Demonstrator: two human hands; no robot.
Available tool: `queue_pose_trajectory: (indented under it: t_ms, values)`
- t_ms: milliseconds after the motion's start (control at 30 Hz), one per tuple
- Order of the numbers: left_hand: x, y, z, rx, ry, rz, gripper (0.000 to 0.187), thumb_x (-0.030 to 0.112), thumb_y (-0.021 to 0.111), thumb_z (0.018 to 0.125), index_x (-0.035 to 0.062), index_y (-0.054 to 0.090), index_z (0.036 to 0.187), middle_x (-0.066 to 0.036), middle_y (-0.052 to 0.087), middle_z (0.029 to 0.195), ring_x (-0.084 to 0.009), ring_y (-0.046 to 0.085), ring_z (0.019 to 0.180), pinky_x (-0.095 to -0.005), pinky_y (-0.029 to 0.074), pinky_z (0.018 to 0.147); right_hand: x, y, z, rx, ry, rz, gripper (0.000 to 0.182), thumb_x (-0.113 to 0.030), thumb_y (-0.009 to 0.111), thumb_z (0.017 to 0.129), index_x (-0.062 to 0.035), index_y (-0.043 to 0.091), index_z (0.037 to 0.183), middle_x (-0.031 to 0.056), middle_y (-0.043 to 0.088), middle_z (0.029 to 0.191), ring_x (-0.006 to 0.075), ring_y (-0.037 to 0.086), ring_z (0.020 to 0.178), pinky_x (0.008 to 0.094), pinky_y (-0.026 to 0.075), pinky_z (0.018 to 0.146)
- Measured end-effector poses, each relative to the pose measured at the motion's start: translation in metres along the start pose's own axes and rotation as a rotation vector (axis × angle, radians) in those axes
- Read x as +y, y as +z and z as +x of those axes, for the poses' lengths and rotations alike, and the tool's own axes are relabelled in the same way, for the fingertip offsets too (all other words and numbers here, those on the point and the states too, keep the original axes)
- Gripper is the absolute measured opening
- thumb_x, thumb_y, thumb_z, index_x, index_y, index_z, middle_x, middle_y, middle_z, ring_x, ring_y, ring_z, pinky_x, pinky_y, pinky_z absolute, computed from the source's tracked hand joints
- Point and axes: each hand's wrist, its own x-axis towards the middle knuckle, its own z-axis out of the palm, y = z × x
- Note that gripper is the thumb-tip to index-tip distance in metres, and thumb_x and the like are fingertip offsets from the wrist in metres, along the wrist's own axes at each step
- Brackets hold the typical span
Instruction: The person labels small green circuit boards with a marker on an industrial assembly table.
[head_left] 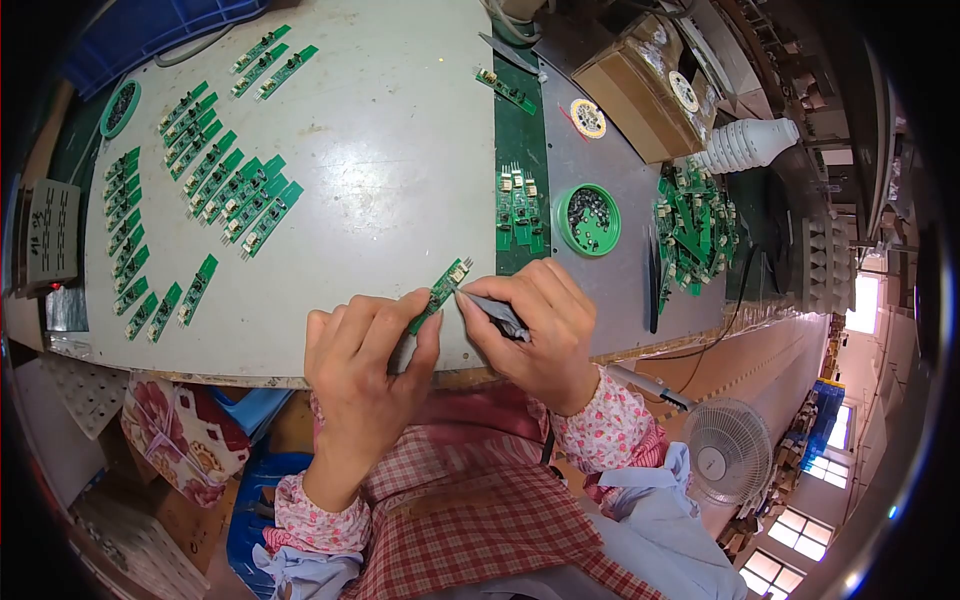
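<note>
At the bench edge we pinch the circuit board (pixel 441 292) in our left hand (pixel 365 365), its long axis slanting up-right toward the tweezers (pixel 493 312) gripped in our right hand (pixel 535 330).

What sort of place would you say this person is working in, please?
Most likely an electronics assembly workshop. Rows of small green circuit boards lie on the worktable, a green tub of tiny parts stands nearby, and the left hand holds one board while the right hand applies tweezers.

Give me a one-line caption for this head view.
Left hand holds a green circuit board while right hand applies tweezers.
</note>
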Motion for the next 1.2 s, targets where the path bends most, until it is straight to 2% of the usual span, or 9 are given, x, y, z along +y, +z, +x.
queue_pose_trajectory:
  t_ms: [333, 667, 767, 1200]
  values:
    - [-0.0007, 0.0013, 0.0001, 0.014, 0.018, 0.006, 0.029, 0.008, 0.086, 0.077, 0.0127, 0.075, 0.103, 0.001, 0.062, 0.080, -0.0179, 0.058, 0.068, -0.0347, 0.035, 0.065, -0.0019, -0.0017, 0.0019, 0.021, 0.051, 0.053, 0.018, -0.004, 0.085, 0.077, -0.0072, 0.073, 0.091, 0.0051, 0.061, 0.077, 0.0238, 0.059, 0.067, 0.0359, 0.046, 0.057]
    - [-0.0001, 0.0018, 0.0009, 0.027, 0.024, 0.008, 0.028, 0.007, 0.086, 0.076, 0.0117, 0.075, 0.101, 0.001, 0.062, 0.079, -0.0178, 0.058, 0.068, -0.0346, 0.035, 0.065, -0.0019, 0.0006, 0.0029, -0.004, 0.010, 0.029, 0.019, -0.005, 0.085, 0.077, -0.0076, 0.072, 0.092, 0.0052, 0.060, 0.078, 0.0238, 0.060, 0.068, 0.0360, 0.047, 0.058]
    - [0.0009, 0.0006, 0.0015, 0.019, 0.021, 0.003, 0.029, 0.004, 0.086, 0.076, 0.0088, 0.076, 0.102, -0.001, 0.067, 0.080, -0.0177, 0.057, 0.067, -0.0333, 0.036, 0.066, -0.0018, 0.0008, 0.0032, -0.008, 0.006, 0.024, 0.019, -0.006, 0.085, 0.077, -0.0077, 0.072, 0.091, 0.0052, 0.060, 0.078, 0.0238, 0.060, 0.069, 0.0360, 0.047, 0.058]
    - [0.0005, 0.0009, 0.0010, 0.017, 0.019, 0.007, 0.028, 0.006, 0.086, 0.076, 0.0100, 0.076, 0.102, 0.000, 0.065, 0.079, -0.0174, 0.057, 0.066, -0.0337, 0.035, 0.066, -0.0016, 0.0013, 0.0021, -0.009, 0.005, 0.008, 0.018, -0.006, 0.085, 0.077, -0.0082, 0.072, 0.090, 0.0047, 0.060, 0.077, 0.0233, 0.059, 0.068, 0.0359, 0.047, 0.057]
